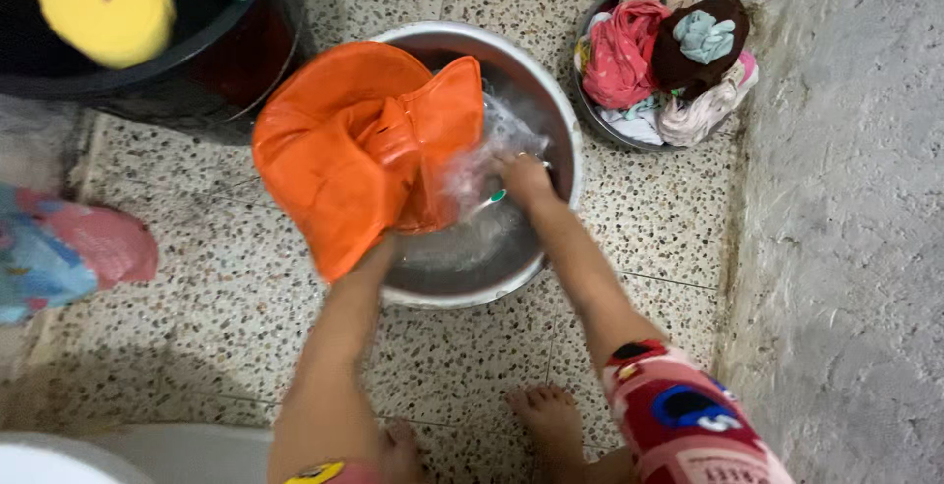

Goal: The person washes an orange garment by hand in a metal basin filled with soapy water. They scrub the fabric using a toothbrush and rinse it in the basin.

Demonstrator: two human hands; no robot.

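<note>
The left hand [379, 248] hides under the orange cloth [364, 150] draped over the metal basin [560, 120], the right hand [526, 177] grips it in the water — splashes could make the floor [197, 248] slippery.

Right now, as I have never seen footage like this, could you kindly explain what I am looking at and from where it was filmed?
There is no machine here: a person works with two bare hands, and the single picture comes from a camera worn on their head, looking straight down, so you also see their feet on the speckled floor. The left hand is mostly hidden under an orange cloth that it holds up over the rim of a metal basin of water. The right hand is down in the water, splashing; what it grips is blurred. Beside the wall stands a smaller bowl heaped with wrung clothes. At top left is a dark tub with a yellow scoop.
</note>
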